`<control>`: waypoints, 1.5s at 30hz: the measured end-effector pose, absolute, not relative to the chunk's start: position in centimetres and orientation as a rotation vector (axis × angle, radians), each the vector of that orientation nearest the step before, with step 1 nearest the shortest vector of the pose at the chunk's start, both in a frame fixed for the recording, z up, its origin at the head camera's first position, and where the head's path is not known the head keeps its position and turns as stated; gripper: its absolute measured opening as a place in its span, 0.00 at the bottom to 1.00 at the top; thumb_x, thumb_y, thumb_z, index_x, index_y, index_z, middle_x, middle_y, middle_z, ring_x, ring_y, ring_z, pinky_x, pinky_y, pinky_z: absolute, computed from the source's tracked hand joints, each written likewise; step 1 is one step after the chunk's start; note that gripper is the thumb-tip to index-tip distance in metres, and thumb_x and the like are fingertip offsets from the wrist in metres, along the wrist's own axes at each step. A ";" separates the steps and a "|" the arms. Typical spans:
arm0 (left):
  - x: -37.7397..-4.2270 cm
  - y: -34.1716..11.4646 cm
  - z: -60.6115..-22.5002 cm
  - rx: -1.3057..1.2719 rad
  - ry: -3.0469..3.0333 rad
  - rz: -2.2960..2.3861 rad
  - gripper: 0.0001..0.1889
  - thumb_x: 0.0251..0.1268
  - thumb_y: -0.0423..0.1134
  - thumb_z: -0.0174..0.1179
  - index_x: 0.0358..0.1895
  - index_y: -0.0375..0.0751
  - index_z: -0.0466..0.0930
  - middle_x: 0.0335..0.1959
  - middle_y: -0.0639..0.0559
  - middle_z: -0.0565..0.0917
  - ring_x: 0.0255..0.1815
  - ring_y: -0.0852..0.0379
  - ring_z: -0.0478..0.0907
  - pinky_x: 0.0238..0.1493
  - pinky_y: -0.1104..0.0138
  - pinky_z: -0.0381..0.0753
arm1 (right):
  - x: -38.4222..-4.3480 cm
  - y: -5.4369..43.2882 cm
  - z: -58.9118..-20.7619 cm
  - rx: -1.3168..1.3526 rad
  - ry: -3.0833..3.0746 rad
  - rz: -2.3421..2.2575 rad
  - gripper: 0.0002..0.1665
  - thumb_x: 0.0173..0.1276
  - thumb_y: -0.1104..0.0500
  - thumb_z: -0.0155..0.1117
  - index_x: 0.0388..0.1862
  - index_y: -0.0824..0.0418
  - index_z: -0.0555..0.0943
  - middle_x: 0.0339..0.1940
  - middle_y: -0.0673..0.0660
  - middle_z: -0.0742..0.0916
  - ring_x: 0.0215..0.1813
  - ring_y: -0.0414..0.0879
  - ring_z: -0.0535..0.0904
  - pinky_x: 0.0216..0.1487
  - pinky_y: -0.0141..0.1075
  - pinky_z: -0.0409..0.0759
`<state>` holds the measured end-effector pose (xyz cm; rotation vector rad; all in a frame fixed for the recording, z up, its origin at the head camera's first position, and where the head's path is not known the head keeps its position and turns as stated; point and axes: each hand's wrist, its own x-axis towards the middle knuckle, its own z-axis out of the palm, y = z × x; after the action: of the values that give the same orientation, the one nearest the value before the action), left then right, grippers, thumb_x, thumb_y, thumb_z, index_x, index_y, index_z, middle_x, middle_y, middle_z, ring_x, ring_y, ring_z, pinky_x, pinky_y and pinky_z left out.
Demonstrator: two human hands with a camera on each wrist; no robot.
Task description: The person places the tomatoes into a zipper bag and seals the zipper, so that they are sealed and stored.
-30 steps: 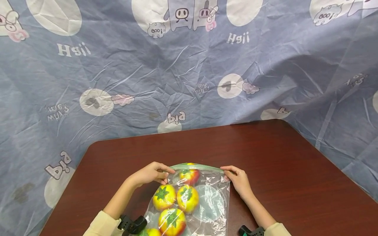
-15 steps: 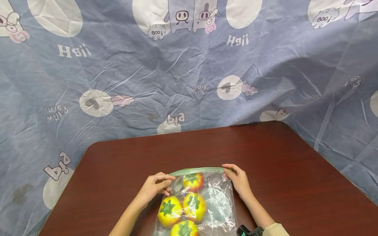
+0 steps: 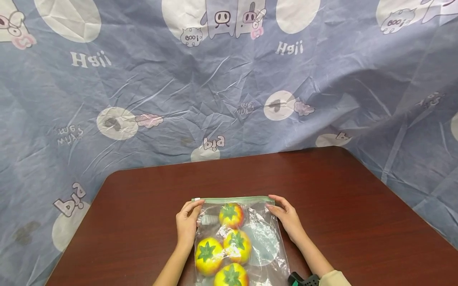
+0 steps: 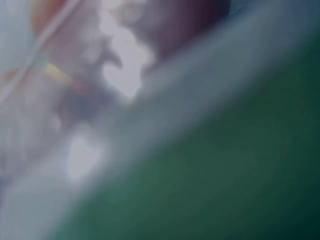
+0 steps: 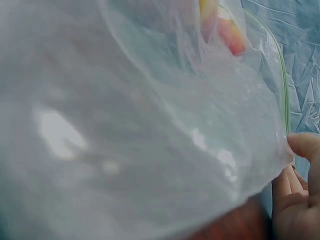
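Note:
A clear zip bag (image 3: 262,274) with a green zip strip (image 3: 236,200) along its top stands at the front of the table. Inside it are several yellow-red, tomato-like fruits (image 3: 209,256) with green star-shaped tops. My left hand (image 3: 187,224) pinches the bag's upper left side, just under a small white tab (image 3: 196,199). At the upper right corner my right hand (image 3: 289,218) grips the edge between thumb and fingers. The right wrist view shows that thumb (image 5: 302,145) on the plastic. Blurred plastic and a green area fill the left wrist view.
The dark red-brown table (image 3: 340,206) extends behind the bag and to both sides. A blue patterned cloth (image 3: 222,87) hangs behind it. Near the front edge a black wrist device (image 3: 304,280) sits on the right forearm.
My left hand has turned more upright and shifted at the left corner, where a white tab now shows. The zip strip has straightened from an arch. Over the second, the fruits have shifted rightward.

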<state>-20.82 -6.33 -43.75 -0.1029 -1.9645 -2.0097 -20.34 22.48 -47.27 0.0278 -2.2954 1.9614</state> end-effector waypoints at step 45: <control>-23.7 -5.5 -47.1 0.068 -1.643 -2.343 0.20 0.54 0.26 0.59 0.09 0.47 0.68 0.14 0.60 0.81 0.18 0.65 0.78 0.36 0.74 0.77 | -20.2 22.5 -45.1 -0.194 -2.392 1.409 0.17 0.64 0.66 0.50 0.52 0.63 0.75 0.59 0.58 0.69 0.57 0.49 0.67 0.51 0.31 0.68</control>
<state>-23.69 -5.46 -47.05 0.0676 -1.6430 -2.3431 -20.19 22.52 -45.11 -0.1939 -2.3917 1.4089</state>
